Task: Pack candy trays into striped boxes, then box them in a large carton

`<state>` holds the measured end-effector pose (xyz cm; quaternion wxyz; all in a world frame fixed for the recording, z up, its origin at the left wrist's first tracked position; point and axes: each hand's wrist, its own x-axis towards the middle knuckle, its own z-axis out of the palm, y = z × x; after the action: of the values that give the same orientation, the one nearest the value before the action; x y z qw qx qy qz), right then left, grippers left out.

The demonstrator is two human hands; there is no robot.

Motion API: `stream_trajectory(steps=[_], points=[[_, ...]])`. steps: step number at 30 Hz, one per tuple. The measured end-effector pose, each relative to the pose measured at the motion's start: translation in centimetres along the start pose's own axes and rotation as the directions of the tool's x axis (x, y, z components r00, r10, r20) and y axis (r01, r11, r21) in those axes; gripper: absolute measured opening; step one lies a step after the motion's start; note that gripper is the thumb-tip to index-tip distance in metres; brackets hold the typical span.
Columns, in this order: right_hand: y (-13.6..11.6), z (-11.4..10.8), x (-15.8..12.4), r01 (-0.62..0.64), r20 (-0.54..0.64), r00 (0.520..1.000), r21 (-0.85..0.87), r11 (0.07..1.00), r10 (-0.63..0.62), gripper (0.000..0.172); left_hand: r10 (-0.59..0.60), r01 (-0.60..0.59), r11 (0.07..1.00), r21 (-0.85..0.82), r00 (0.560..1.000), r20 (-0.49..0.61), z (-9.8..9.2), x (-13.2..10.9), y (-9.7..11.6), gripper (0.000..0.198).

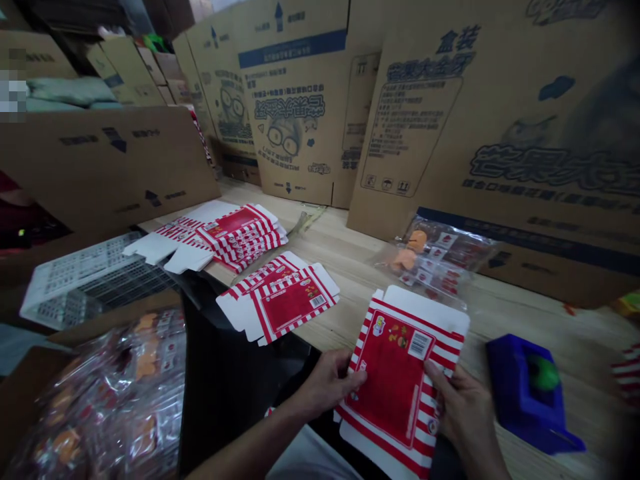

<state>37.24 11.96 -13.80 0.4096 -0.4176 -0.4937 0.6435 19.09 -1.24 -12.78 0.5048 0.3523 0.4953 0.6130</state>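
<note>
Now, down at five o'clock in the view, both hands had the red-and-white carton! The left hand was closed on its nine o'clock edge, thumb pressed across the printed face; the right hand pinched the three o'clock edge, thumb in front, fingers tucked behind. Out at ten o'clock from it lay two overlapping cartons, and beyond them a striped stack. At one o'clock sat a clear packet; at three, near the right hand, a blue tape dispenser.
</note>
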Motion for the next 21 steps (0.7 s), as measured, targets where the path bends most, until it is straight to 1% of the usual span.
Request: stream_trajectory(steps=[1,2,4,5,6,7,9,11,12,13,16,18,21], points=[[0.4,-0.1,-0.5,-0.064,0.039,0.997,-0.003,0.998,0.064,0.041,0.063,-0.063,0.998,-0.02,0.998,0.006,-0.1,0.3,0.4,0.041],[0.8,-0.2,-1.1,-0.139,0.091,0.986,-0.01,0.99,0.139,0.041,0.119,-0.119,0.992,-0.049,0.993,-0.002,-0.1,0.7,0.8,0.048],[1.8,-0.4,-2.4,-0.253,0.202,0.945,-0.038,0.967,0.256,0.041,0.179,-0.181,0.978,-0.104,0.983,-0.032,-0.2,1.5,1.4,0.058],[2.3,-0.5,-3.0,-0.275,0.243,0.929,-0.051,0.96,0.279,0.041,0.188,-0.191,0.975,-0.113,0.981,-0.04,-0.3,1.8,1.5,0.058],[2.7,-0.6,-3.5,-0.267,0.252,0.928,-0.057,0.962,0.273,0.041,0.19,-0.193,0.975,-0.108,0.981,-0.037,-0.4,2.0,1.4,0.056],[3.0,-0.6,-3.9,-0.232,0.226,0.945,-0.055,0.971,0.238,0.043,0.188,-0.19,0.977,-0.097,0.982,-0.025,-0.5,2.2,1.2,0.054],[3.1,-0.7,-4.1,-0.107,0.114,0.987,-0.057,0.993,0.112,0.053,0.17,-0.168,0.982,-0.082,0.985,0.01,-0.9,2.2,0.7,0.053],[2.9,-0.7,-3.8,0.016,0.034,0.999,-0.089,0.996,-0.013,0.065,0.136,-0.133,0.987,-0.094,0.99,0.025,-1.3,2.0,0.1,0.057],[2.7,-0.7,-3.4,0.058,0.024,0.998,-0.117,0.991,-0.056,0.066,0.112,-0.108,0.988,-0.108,0.993,0.028,-1.4,1.9,-0.2,0.058],[2.6,-0.7,-3.1,0.085,0.034,0.996,-0.151,0.985,-0.081,0.063,0.083,-0.079,0.99,-0.12,0.996,0.03,-1.6,1.9,-0.4,0.059],[2.4,-0.8,-1.9,0.145,0.052,0.989,-0.251,0.957,-0.136,0.043,-0.029,0.033,0.99,-0.134,0.999,0.032,-1.9,2.0,-0.7,0.056],[2.5,-0.9,-1.2,0.18,0.057,0.984,-0.286,0.941,-0.171,0.033,-0.101,0.101,0.988,-0.114,0.995,0.01,-2.0,2.4,-0.7,0.052],[2.4,-0.8,-0.7,0.191,0.078,0.981,-0.273,0.943,-0.176,0.026,-0.112,0.109,0.993,-0.039,0.991,-0.072,-1.8,3.4,-0.4,0.033]])
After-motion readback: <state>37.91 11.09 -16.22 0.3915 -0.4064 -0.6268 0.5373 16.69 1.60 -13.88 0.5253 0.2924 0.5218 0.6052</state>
